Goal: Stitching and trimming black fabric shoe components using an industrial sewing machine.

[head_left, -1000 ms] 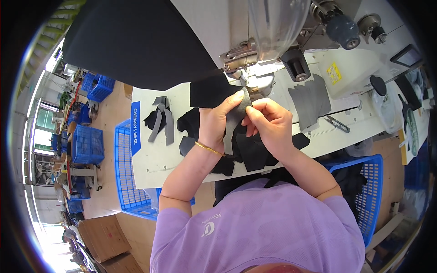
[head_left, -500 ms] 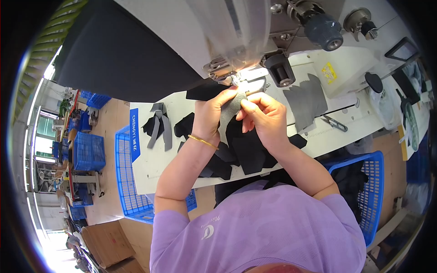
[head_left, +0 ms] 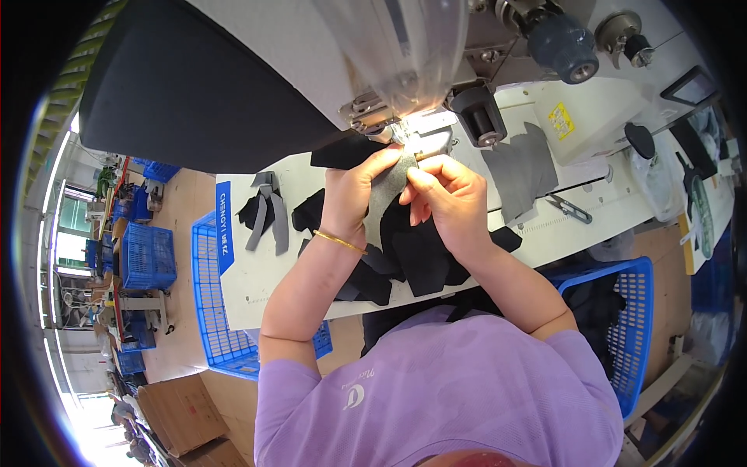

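Note:
A narrow grey fabric strip runs from the lit needle area of a sewing machine down between my hands. My left hand, with a gold bangle on its wrist, pinches the strip's left edge close to the presser foot. From the other side, my right hand grips the strip's right edge between thumb and fingers. Black fabric pieces lie in a loose pile under and in front of both hands. The exact stitching point is partly hidden by my left fingertips and the glare.
Grey fabric pieces and thread snips lie on the right of the white table. More grey and black strips rest at left. Blue baskets stand below on the left and right; the right one holds dark cloth.
Both hands still hold the grey strip near the needle, with hardly any shift. The whole view has moved slightly, so the scene sits a little further left.

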Available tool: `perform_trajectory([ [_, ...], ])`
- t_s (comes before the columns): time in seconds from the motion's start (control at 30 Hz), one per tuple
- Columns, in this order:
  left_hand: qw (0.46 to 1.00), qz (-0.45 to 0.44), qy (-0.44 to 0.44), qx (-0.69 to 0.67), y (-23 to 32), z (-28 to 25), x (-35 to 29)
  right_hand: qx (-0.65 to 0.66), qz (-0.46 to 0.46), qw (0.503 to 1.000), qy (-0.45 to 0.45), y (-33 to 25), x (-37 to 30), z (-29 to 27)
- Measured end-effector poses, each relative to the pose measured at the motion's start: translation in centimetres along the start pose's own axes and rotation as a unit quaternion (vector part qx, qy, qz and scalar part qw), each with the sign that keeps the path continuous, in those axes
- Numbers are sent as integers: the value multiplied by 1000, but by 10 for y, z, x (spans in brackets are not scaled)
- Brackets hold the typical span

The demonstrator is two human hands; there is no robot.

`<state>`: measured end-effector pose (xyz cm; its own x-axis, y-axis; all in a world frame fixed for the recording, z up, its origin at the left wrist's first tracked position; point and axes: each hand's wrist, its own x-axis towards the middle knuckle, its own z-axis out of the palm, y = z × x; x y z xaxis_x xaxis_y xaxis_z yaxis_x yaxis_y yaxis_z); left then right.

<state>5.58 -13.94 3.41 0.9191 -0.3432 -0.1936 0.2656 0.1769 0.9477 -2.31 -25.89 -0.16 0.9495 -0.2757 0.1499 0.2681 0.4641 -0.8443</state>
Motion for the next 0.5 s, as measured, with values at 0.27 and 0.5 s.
perform_trajectory([
  [0.27,1000,17,3,-5,-1,1,2,-4,-3,1000,3,0,0,0],
  [0.5,998,58,-16,-1,0,-1,3,-1,-7,1000,7,-1,2,2],
])
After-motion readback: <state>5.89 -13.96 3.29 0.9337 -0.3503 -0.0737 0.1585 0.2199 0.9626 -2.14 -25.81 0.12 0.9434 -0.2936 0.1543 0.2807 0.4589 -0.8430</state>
